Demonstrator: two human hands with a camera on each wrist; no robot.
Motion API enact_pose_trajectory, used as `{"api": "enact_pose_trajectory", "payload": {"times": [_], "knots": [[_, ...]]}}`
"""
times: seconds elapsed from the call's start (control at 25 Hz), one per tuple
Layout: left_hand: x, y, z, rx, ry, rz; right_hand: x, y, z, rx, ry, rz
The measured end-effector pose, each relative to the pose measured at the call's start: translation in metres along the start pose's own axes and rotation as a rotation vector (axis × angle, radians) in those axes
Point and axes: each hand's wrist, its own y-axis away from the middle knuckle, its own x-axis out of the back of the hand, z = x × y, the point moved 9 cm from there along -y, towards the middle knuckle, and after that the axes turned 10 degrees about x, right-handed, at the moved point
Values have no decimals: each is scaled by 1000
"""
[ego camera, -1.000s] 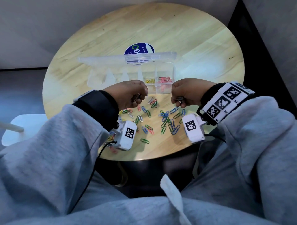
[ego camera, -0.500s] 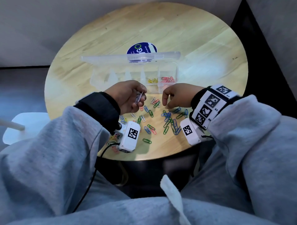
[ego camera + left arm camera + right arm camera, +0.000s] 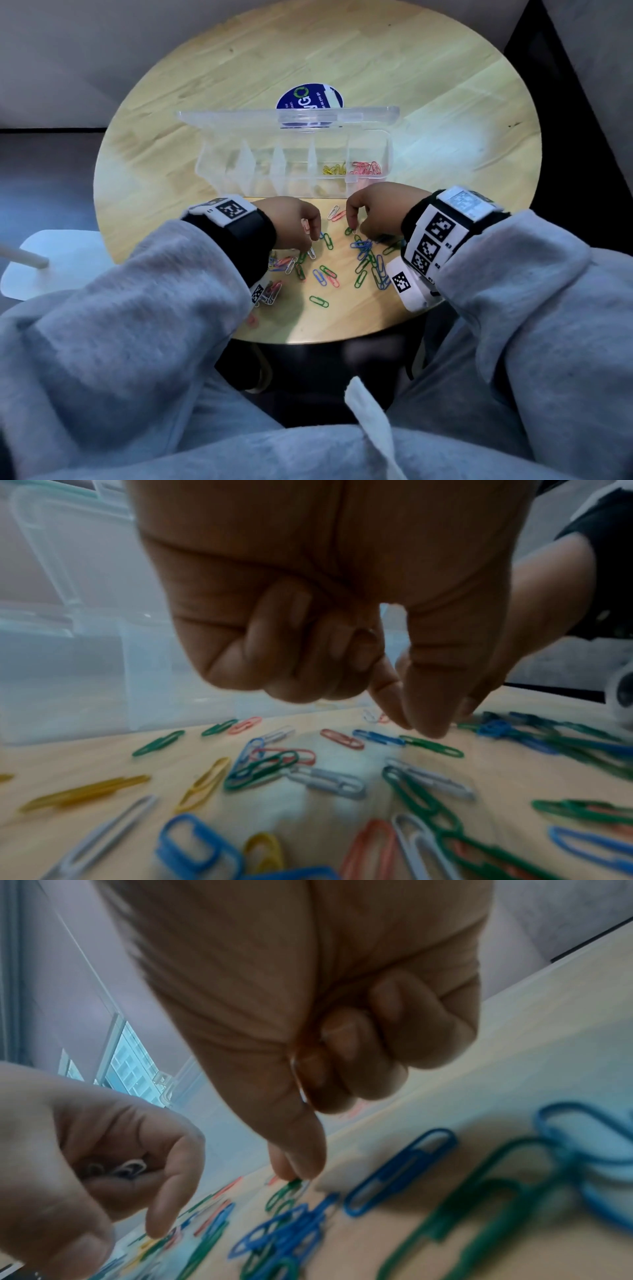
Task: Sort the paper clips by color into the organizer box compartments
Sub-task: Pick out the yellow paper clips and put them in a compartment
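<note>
Loose paper clips (image 3: 363, 255) in several colours lie on the round wooden table (image 3: 308, 51) near its front edge. Behind them stands the clear organizer box (image 3: 239, 171) with its lid raised. Its second compartment from the right holds yellow clips (image 3: 334, 169) and its rightmost one holds red clips (image 3: 368, 168). My left hand (image 3: 311, 246) hangs palm down over the pile, with white clips (image 3: 126, 1168) gripped in its curled fingers and its thumb and forefinger (image 3: 416, 727) reaching the table. My right hand (image 3: 353, 229) pinches a clip beside a green clip (image 3: 284, 1191), its other fingers curled.
A round blue sticker (image 3: 310, 97) lies on the table behind the box lid. A white flat object with a rod (image 3: 61, 263) sits off the table to the left. My grey sleeves and lap fill the foreground below the table's front edge.
Both hands have come down from chest height onto the clip pile. The left hand has turned palm down, still holding white clips. The right hand's fingertips now meet on a clip.
</note>
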Motion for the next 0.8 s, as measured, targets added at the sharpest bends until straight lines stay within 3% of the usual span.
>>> {"api": "enact_pose_trajectory", "payload": {"times": [0.32, 0.56, 0.8], "knots": [[-12, -5, 6, -19, -158, 36, 3, 0, 5, 7, 25, 38], [-14, -6, 3, -10, -126, 1, 0, -2, -4, 76, 88, 38], [-10, -6, -5, 21, -45, 2, -1, -1, 0, 41, 87, 10]]}}
